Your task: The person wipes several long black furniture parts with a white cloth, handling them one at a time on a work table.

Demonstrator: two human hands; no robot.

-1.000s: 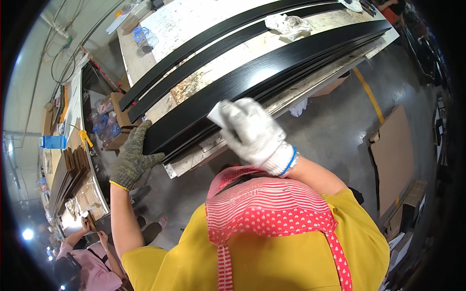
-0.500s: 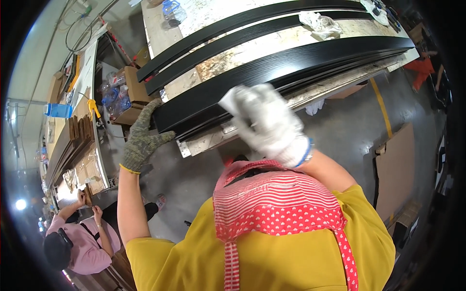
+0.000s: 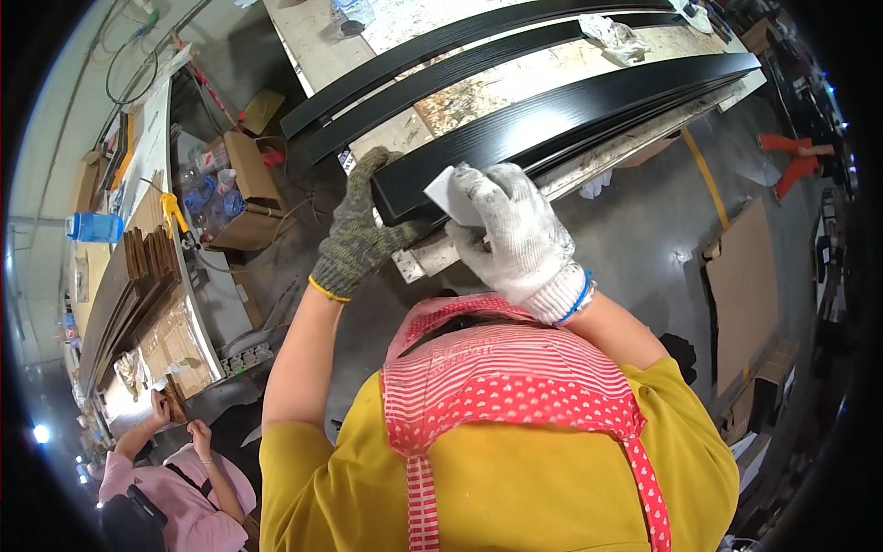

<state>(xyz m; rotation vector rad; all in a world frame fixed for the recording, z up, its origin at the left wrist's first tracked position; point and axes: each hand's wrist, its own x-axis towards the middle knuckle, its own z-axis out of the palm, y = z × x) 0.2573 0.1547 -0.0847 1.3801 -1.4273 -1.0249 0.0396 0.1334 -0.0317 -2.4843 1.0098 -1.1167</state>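
Black board (image 3: pixel 487 145): left hand (image 3: pixel 357 232) around end, right hand (image 3: pixel 522 235) perhaps touching.

One left hand (image 3: pixel 361 230), one right hand (image 3: pixel 517 225), both gloved, with one white pad (image 3: pixel 449 195). On the counter (image 3: pixel 474 97): one stack of black boards (image 3: pixel 552 120) along the near edge, layers uncountable; two narrow black strips (image 3: pixel 405 95) beyond; two crumpled white cloths (image 3: pixel 618 41); one clear jug (image 3: pixel 354 13). One cardboard box (image 3: pixel 255 175) holding several plastic bottles (image 3: pixel 210 195).
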